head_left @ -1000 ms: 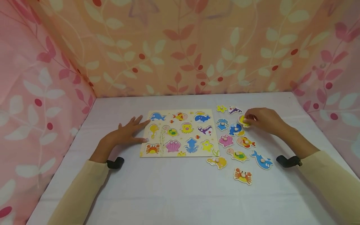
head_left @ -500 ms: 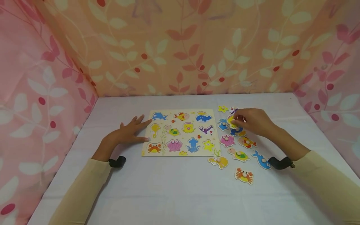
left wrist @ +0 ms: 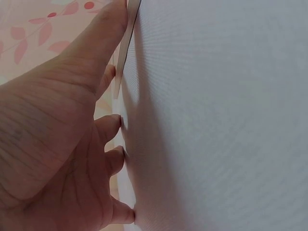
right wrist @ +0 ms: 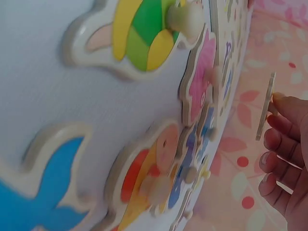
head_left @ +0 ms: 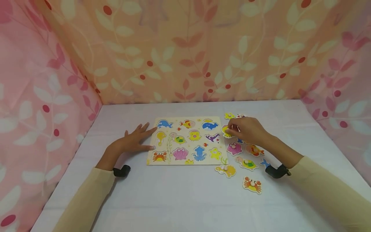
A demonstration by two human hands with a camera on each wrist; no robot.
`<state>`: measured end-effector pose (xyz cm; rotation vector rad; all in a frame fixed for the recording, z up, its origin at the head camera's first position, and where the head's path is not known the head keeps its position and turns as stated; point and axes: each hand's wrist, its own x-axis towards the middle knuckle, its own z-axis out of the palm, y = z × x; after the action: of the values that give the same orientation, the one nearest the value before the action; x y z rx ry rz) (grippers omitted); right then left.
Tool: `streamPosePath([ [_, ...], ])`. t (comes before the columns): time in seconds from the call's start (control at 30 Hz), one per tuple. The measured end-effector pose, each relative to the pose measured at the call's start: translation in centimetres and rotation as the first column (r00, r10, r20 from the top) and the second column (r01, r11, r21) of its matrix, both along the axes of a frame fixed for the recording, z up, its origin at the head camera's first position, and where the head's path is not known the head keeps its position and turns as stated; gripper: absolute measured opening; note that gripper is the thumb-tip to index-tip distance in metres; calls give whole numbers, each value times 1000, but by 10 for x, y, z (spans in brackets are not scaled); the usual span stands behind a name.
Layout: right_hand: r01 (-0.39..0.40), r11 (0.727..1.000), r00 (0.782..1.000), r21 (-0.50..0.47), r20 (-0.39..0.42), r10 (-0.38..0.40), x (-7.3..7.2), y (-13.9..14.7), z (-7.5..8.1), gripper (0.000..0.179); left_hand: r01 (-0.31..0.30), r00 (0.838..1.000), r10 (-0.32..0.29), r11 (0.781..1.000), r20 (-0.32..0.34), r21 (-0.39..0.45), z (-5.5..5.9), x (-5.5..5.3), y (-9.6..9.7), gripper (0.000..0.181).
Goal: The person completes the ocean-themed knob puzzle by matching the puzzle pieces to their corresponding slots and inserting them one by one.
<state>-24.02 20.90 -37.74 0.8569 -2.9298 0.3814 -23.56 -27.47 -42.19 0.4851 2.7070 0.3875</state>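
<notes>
- Head view: The right hand (head_left: pixel 248 130) has carried a yellow piece (head_left: pixel 225 132) leftward, from over the blue pieces to the right edge of the puzzle board (head_left: pixel 206 162). It looks mid-carry: the piece has left the loose group and is level with the board's middle-to-upper part. Thumb and fingers are together, clamped on it.
- Same view: The left hand (head_left: pixel 136 139) stays at the board's left edge, fingers spread apart, thumb and forefinger touching it; this probably steadies the board. Toward the right edge of the worktop (head_left: pixel 185 199) lie a pink shell piece (head_left: pixel 234 148), turtle piece (head_left: pixel 246 163) and, nearest the front edge, crab piece (head_left: pixel 252 185).
- Left wrist view: The left thumb lies against the board's edge; the lower fingertips rest on the worktop, well apart, gripping nothing.
- Right wrist view: The yellow piece shows edge-on, pinched at the fingertips and clear of the worktop. Its knob cannot be made out.
</notes>
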Motion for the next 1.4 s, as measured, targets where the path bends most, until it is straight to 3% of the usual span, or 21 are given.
streamPosePath([
  [0.23, -55, 998, 998, -20, -26, 54, -2, -21, -4, 19, 4, 1000, -3, 1000, -18, 20, 2, 5, 0, 98],
  [0.83, -149, 989, 988, 16, 48, 148, -12, -74, -14, 19, -9, 1000, 9, 1000, -18, 8, -3, 2, -2, 101],
  [1.17, -146, 988, 986, 57, 92, 141, -17, -101, -23, 21, -18, 1000, 18, 1000, -12, 7, -2, 3, -2, 101],
  [1.4, -145, 987, 989, 76, 34, 142, -20, -114, -25, 23, -24, 1000, 24, 1000, -5, 12, 1, 4, 0, 100],
])
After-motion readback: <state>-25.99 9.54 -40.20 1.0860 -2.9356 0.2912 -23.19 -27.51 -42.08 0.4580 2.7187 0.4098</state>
